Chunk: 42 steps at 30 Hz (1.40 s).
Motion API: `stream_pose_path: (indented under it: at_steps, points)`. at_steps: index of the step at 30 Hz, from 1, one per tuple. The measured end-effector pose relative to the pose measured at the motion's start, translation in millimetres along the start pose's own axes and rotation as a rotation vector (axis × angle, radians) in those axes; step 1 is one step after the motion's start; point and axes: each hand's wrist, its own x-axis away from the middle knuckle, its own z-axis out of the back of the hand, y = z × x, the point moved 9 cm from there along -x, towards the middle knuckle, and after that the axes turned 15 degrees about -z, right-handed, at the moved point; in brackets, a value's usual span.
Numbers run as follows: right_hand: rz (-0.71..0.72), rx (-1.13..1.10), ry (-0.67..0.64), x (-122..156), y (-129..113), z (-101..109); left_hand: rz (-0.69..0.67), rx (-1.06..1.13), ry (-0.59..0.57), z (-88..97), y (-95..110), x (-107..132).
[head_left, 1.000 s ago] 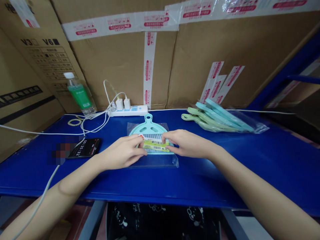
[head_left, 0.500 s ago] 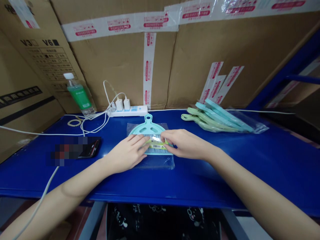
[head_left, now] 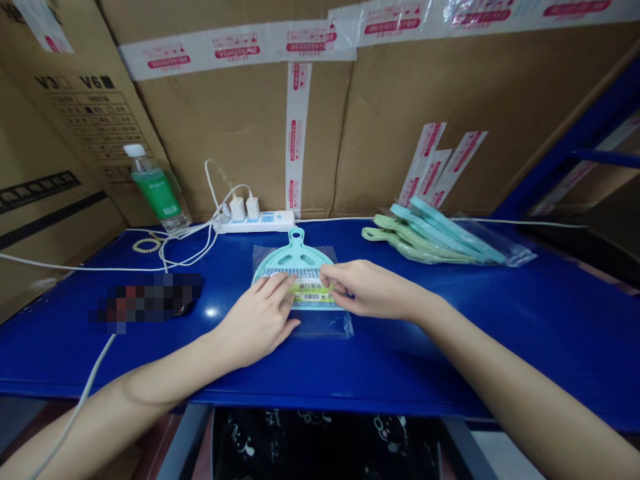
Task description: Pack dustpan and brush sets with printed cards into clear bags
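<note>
A small teal dustpan (head_left: 295, 257) in a clear plastic bag (head_left: 325, 324) lies flat on the blue table (head_left: 450, 347), handle pointing away from me. A green and yellow label (head_left: 310, 291) crosses its front. My left hand (head_left: 260, 317) lies flat on the bag's left part, fingers stretched out over the dustpan. My right hand (head_left: 363, 287) rests on the right side, fingertips pressed on the label.
A pile of bagged teal and green dustpans (head_left: 435, 235) lies at the back right. A power strip (head_left: 255, 219) with chargers and white cables, a green-labelled bottle (head_left: 155, 190) and a phone (head_left: 150, 300) are at the left. Taped cardboard boxes (head_left: 400, 107) wall the back.
My left hand has flattened and slid down onto the bag's left side; before, its fingers pinched the label's left end. The bag's near end has been smoothed flatter. My right hand barely moved.
</note>
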Motion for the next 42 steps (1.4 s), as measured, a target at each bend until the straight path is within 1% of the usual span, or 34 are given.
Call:
stream_pose_path:
  at_steps: [4, 7, 10, 14, 16, 18, 20, 23, 25, 32, 38, 40, 42]
  points:
    - [0.013, -0.007, -0.028, 0.8, -0.5, -2.8, 0.028, -0.012, -0.016, -3.6, 0.6, -0.4]
    - [0.011, -0.022, -0.048, 0.9, -0.1, -4.1, 0.019, -0.02, 0.016, -2.1, 1.9, -0.6]
    - [0.003, -0.025, -0.066, 0.7, 0.0, -4.8, 0.005, -0.032, 0.076, 5.3, 2.4, 0.1]
    - [-0.002, -0.014, -0.084, 1.1, -1.6, -5.3, -0.024, -0.01, 0.198, 22.9, -1.2, 2.6]
    - [-0.009, -0.002, -0.095, 1.7, -1.9, -5.6, -0.016, 0.011, 0.215, 27.7, -7.3, 4.2]
    - [-0.018, 0.01, -0.106, 2.3, -1.8, -5.8, 0.023, 0.022, 0.171, 25.4, -16.3, 5.9]
    - [-0.022, 0.016, -0.125, 2.8, -1.8, -6.6, 0.052, 0.039, 0.102, 18.2, -23.8, 7.6]
    - [-0.025, 0.017, -0.15, 3.1, -1.5, -8.0, 0.046, 0.096, 0.016, 5.1, -28.2, 9.4]
    - [-0.033, 0.017, -0.16, 2.8, -0.5, -9.1, 0.037, 0.154, -0.018, -1.4, -29.0, 10.2]
    - [-0.068, 0.037, -0.203, 2.0, 4.1, -14.1, 0.044, 0.361, -0.041, -5.0, -31.3, 10.5]
    - [-0.065, -0.031, -0.238, 2.1, 4.6, -14.0, 0.025, 0.469, -0.041, -7.5, -30.7, 10.8]
    - [-0.098, -0.042, -0.224, 0.6, 8.5, -12.9, 0.013, 0.494, -0.036, -7.5, -29.8, 10.6]
    - [-0.166, -0.023, -0.193, -1.5, 16.2, -11.6, 0.005, 0.504, -0.025, -6.5, -29.2, 10.1]
